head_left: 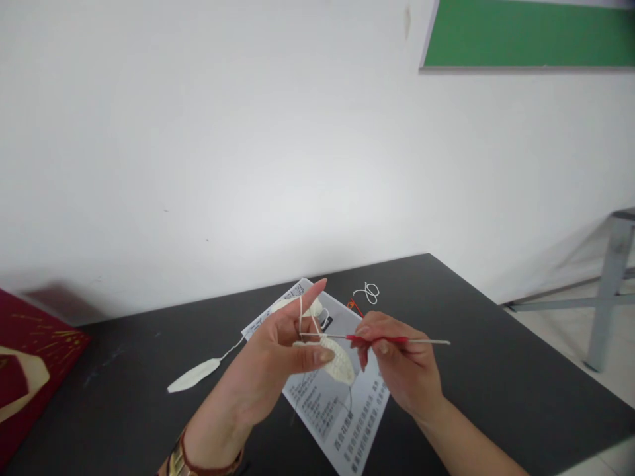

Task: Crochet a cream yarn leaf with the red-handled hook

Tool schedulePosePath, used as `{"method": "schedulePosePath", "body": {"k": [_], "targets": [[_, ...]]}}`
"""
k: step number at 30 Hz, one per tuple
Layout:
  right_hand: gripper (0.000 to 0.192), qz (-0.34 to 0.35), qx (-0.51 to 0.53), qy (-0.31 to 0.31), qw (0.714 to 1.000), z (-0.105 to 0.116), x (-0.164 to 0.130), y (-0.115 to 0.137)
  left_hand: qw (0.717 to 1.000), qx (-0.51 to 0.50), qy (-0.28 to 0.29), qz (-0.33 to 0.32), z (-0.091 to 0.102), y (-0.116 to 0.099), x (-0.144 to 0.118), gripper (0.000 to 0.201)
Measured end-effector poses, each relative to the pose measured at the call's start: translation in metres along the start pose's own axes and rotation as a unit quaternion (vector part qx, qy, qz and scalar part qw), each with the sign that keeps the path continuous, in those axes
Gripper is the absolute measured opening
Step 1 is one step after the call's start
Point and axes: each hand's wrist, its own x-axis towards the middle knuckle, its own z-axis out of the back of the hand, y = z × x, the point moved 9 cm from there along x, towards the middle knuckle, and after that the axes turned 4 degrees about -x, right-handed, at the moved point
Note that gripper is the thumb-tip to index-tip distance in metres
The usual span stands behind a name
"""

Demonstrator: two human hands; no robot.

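Observation:
Between thumb and fingers, my left hand (278, 350) pinches a small cream crocheted piece (338, 362), leaf-like in shape. White yarn (300, 311) runs over its raised index finger down to the work. My right hand (401, 360) grips a crochet hook (381, 339) with a red handle and metal ends, held nearly level. The hook's left end reaches the top edge of the piece, by the yarn. Below both hands lies a printed sheet (367, 423) with text and a picture, partly covered by my left hand.
A finished-looking white crocheted leaf shape (194, 375) with a yarn tail lies left on the black table (476, 370). Behind the hands are a loop of white yarn (370, 292) and a small orange item (353, 305). A red box or bag (34, 370) stands at the left edge.

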Motion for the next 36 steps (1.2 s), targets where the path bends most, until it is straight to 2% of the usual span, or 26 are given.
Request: {"method": "schedulePosePath", "body": {"k": [6, 12, 20, 27, 31, 36], "targets": [[0.011, -0.009, 0.034, -0.031, 0.999, 0.009, 0.002, 0.008, 0.999, 0.035, 0.002, -0.002, 0.003, -0.007, -0.006, 0.080], [0.010, -0.021, 0.040, -0.023, 0.999, 0.008, 0.006, 0.010, 0.998, 0.044, 0.031, 0.010, -0.001, -0.006, -0.007, 0.085], [0.011, -0.014, 0.024, 0.004, 1.000, 0.010, 0.007, 0.016, 0.994, 0.048, 0.088, 0.034, -0.006, -0.001, -0.009, 0.080], [0.011, -0.028, 0.045, 0.012, 0.999, 0.012, 0.009, 0.016, 0.992, 0.042, 0.111, 0.049, -0.008, 0.001, -0.007, 0.077], [0.012, -0.111, 0.116, -0.011, 0.987, 0.010, 0.006, -0.002, 0.991, 0.077, 0.102, 0.034, -0.005, 0.001, -0.007, 0.068], [0.015, -0.246, 0.214, -0.041, 0.944, -0.003, -0.004, -0.034, 0.990, 0.115, 0.078, -0.001, 0.001, -0.003, -0.004, 0.044]]}}
